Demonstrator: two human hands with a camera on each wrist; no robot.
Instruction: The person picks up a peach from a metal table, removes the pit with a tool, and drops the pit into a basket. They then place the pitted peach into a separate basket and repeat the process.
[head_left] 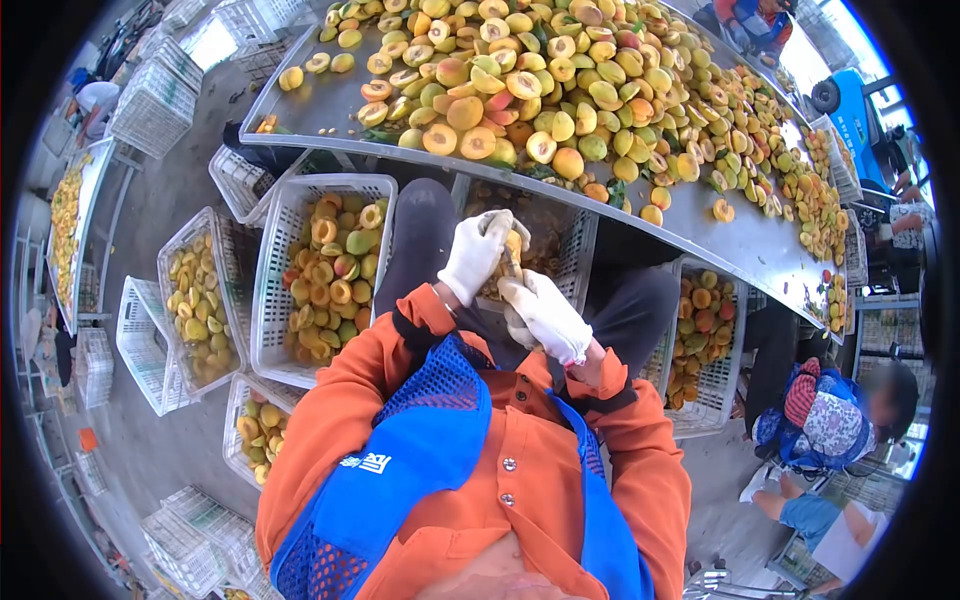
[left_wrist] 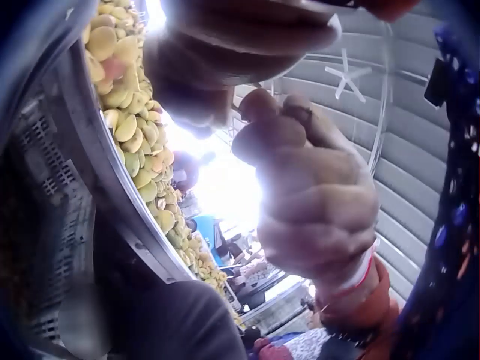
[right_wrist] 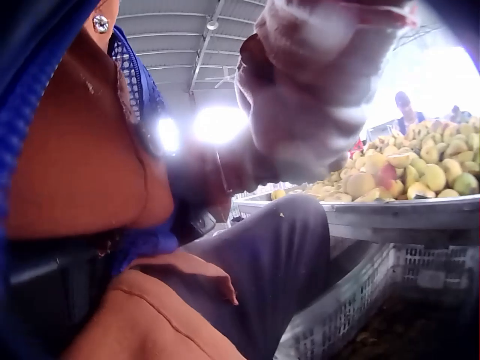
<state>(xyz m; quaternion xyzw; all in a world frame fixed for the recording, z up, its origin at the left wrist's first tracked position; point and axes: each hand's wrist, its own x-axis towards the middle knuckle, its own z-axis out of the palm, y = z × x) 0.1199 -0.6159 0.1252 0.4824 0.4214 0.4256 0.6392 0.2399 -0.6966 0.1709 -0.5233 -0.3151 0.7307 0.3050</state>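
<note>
Both gloved hands meet over the lap in the head view. My left hand [head_left: 474, 260], in a white glove, grips a yellow-orange peach piece [head_left: 513, 243] between thumb and fingers. Just below and to the right, my right hand [head_left: 545, 316], also gloved, has its fingers curled, with thumb and fingertips at the fruit's lower end. In the left wrist view the right hand [left_wrist: 319, 199] shows as a closed fist with the thumb forward; I cannot tell what lies inside it. The right wrist view shows a blurred gloved hand [right_wrist: 311, 90] near the top.
A metal table [head_left: 690, 225] piled with halved peaches [head_left: 610, 80] stands ahead, its edge over the knees. White crates of fruit stand at left [head_left: 262, 300] and right [head_left: 728, 380]. Another crate [head_left: 580, 265] sits beneath the hands. Another person [head_left: 820, 410] is at the right.
</note>
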